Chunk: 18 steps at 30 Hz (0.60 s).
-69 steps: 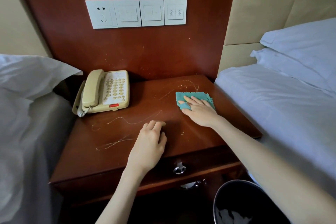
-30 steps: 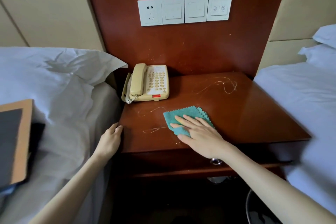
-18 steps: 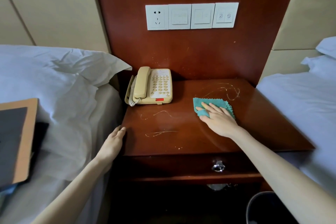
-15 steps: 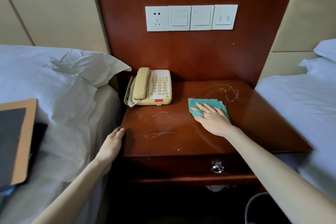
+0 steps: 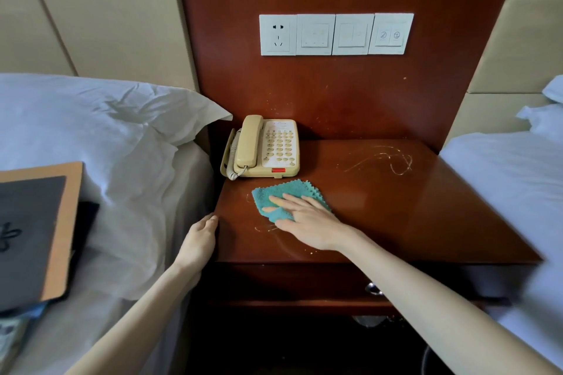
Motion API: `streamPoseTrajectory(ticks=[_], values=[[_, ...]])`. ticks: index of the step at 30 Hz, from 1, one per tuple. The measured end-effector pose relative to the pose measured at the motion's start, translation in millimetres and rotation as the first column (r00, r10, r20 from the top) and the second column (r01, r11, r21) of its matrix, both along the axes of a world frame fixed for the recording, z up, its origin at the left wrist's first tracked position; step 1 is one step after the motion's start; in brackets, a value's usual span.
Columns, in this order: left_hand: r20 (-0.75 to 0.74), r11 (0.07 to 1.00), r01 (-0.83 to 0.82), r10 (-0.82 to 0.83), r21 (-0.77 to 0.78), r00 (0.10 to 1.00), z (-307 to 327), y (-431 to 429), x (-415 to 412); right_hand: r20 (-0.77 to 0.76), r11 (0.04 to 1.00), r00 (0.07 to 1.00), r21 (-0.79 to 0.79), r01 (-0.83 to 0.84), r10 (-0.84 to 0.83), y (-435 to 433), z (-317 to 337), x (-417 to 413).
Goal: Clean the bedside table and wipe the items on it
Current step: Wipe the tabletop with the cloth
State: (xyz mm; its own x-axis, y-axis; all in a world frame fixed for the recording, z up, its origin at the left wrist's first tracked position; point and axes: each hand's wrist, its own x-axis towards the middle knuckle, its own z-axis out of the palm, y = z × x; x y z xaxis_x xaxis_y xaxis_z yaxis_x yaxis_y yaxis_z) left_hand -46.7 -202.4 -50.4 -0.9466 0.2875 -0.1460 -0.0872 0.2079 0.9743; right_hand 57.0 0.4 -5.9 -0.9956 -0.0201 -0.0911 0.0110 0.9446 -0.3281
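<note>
Left hand braced on desk's left edge, fingers loosely extended, holding nothing. Beige telephone at back-left of desk, not yet wiped by look of it. Teal cloth just in front of telephone, flat on desk; right hand pressing it down, fingers spread flat, not pinching. Pale thread-like debris remains at back-right; crumbs near front edge. Judgement: wiping midway, left-front under way, right side and phone left.
</note>
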Motion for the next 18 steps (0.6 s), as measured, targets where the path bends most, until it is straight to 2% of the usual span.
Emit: streamPoseTrajectory(ticks=[12, 15, 18], values=[[0.032, 1.000, 0.018, -0.019, 0.025, 0.999, 3.8, -1.9, 2.3, 0.014, 0.996, 1.000, -0.088, -0.013, 0.014, 11.0, 2.5, 59.3], [0.040, 0.999, 0.025, -0.027, 0.040, 0.999, 4.0, -1.7, 3.2, -0.004, 0.993, 0.994, -0.046, -0.105, 0.105, 2.2, -1.1, 80.6], [0.047, 0.999, 0.015, -0.017, 0.052, 0.999, 2.8, -0.5, 2.1, -0.021, 0.984, 0.987, 0.080, -0.158, 0.160, -5.7, -6.3, 91.6]])
